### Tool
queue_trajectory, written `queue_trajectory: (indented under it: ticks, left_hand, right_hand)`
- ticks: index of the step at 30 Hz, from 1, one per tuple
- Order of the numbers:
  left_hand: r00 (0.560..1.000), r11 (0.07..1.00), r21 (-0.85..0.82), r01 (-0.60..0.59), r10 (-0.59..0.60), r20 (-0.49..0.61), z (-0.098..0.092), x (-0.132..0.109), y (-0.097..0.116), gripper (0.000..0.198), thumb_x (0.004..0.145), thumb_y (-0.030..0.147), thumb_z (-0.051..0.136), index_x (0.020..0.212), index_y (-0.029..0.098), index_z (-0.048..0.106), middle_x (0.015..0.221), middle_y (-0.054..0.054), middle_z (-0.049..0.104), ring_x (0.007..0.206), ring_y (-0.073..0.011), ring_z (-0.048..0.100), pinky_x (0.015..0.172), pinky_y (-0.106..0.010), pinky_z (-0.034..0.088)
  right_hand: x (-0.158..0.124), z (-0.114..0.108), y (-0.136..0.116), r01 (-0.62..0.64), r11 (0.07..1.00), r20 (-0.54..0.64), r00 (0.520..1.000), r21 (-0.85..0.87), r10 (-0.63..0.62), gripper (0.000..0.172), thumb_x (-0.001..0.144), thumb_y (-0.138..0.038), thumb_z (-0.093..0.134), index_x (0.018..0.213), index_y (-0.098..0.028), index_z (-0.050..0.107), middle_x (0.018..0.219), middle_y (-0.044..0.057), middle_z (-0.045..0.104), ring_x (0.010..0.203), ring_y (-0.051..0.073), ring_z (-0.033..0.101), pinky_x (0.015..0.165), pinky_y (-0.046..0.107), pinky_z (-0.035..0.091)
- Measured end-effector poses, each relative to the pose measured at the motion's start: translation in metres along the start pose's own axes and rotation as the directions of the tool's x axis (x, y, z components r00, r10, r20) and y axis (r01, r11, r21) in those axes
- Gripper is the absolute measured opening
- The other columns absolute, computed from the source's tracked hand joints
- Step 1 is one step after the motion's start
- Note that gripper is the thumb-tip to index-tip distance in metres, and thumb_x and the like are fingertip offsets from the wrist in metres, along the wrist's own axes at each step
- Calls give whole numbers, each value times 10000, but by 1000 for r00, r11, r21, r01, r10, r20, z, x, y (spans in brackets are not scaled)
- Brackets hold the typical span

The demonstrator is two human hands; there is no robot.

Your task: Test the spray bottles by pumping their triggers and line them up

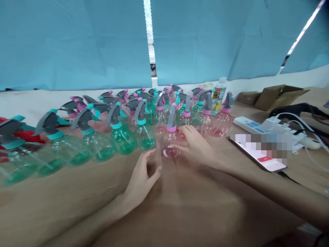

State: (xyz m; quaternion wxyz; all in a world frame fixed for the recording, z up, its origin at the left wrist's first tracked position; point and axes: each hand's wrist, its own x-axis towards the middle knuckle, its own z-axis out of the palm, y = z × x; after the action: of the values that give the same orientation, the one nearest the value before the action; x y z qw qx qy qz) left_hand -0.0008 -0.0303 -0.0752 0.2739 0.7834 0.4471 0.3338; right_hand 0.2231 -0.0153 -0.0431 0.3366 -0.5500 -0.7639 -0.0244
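Observation:
A clear pink spray bottle [171, 139] with a grey trigger head and pink collar stands upright at the front middle. My right hand [194, 145] is closed on its lower right side, thumb across the front. My left hand [144, 175] is just left of that bottle, thumb and fingers apart, with nothing between them. Nearest to its fingertips is a green spray bottle [145, 135] with a turquoise collar. More green spray bottles [124, 139] run off to the left in a row, and a pink spray bottle [221, 121] stands to the right.
Several more spray bottles crowd behind the front row. At the right lie a phone [264, 154], a white power strip [257, 127] with cables, and a cardboard box [279, 97]. A labelled drink bottle [219, 96] stands at the back. Blue sheeting [102, 41] hangs behind the brown table [185, 206].

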Motion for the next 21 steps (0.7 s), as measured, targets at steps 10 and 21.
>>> queue_trajectory:
  ticks: [10,21]
  left_hand:
    - [986,998,61,-18,8,167,-3,-5,2,320,860,150,477,1173,217,488,1163,-62,570,1084,-221,557,948,-407,450]
    - [981,998,-15,58,-54,189,-2,-5,-3,279,856,145,476,1122,224,512,1121,-69,617,1041,-227,605,937,-421,475]
  right_hand:
    - [35,19,14,-53,998,65,996,-44,55,517,817,-487,631,1212,-176,509,1110,126,638,942,297,636,716,418,512]
    - [45,30,23,-57,997,66,996,-54,61,564,829,-494,601,1274,-168,483,1226,159,610,1010,334,637,748,442,516]
